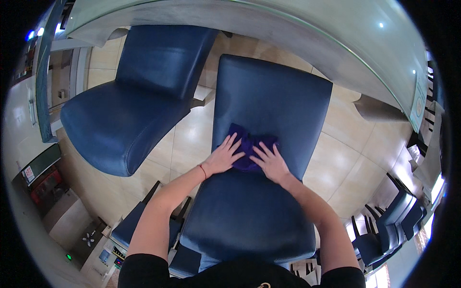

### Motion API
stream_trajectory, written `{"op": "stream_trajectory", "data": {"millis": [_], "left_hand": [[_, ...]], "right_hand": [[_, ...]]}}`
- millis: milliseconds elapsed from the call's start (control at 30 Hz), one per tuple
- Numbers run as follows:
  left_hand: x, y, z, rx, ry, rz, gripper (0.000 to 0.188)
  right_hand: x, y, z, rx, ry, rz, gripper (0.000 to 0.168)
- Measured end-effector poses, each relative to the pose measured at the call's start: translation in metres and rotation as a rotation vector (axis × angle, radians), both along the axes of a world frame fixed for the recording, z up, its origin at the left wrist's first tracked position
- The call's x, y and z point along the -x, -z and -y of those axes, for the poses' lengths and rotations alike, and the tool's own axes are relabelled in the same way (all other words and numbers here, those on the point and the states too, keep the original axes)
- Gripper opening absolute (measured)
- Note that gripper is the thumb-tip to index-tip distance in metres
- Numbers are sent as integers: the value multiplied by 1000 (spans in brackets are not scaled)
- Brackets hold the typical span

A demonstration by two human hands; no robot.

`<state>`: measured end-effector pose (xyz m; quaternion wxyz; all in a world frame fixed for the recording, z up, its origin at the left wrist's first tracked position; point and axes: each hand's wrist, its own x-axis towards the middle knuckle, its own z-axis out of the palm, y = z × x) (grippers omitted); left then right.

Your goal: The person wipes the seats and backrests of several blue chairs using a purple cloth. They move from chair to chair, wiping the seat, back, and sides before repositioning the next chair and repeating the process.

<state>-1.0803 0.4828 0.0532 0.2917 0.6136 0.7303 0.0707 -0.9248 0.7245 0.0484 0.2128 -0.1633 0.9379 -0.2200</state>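
A dark blue upholstered chair (pixel 270 97) stands in front of me, its seat towards my body and its backrest farther off. A purple cloth (pixel 246 158) lies bunched low on the backrest, close to where it meets the seat. My left hand (pixel 225 154) presses on the cloth's left part with the fingers spread; a thin red band is round that wrist. On the cloth's right part rests my right hand (pixel 270 161), palm down, its fingers apart as well. The cloth's underside is hidden.
Another blue chair (pixel 122 104) stands at the left. A glass-topped table (pixel 288 21) curves across the far side, above the tiled floor (pixel 345 154). More dark chairs (pixel 385 230) are at the lower right, and a blue chair seat (pixel 131 223) shows at the lower left.
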Motion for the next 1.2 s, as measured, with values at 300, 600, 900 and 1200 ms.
{"op": "stream_trajectory", "data": {"millis": [300,600,900,1200], "left_hand": [[148,50,-96,-323,-497,-193,84],[138,45,-169,-271,-538,-251,75],[43,9,-89,-15,-49,114,77],[94,52,-315,-235,-479,-331,56]], "right_hand": [[201,32,-75,-164,302,-300,61],[182,39,-109,-240,638,-304,65],[7,22,-82,-104,128,-72,45],[145,75,-232,-248,941,-327,59]]}}
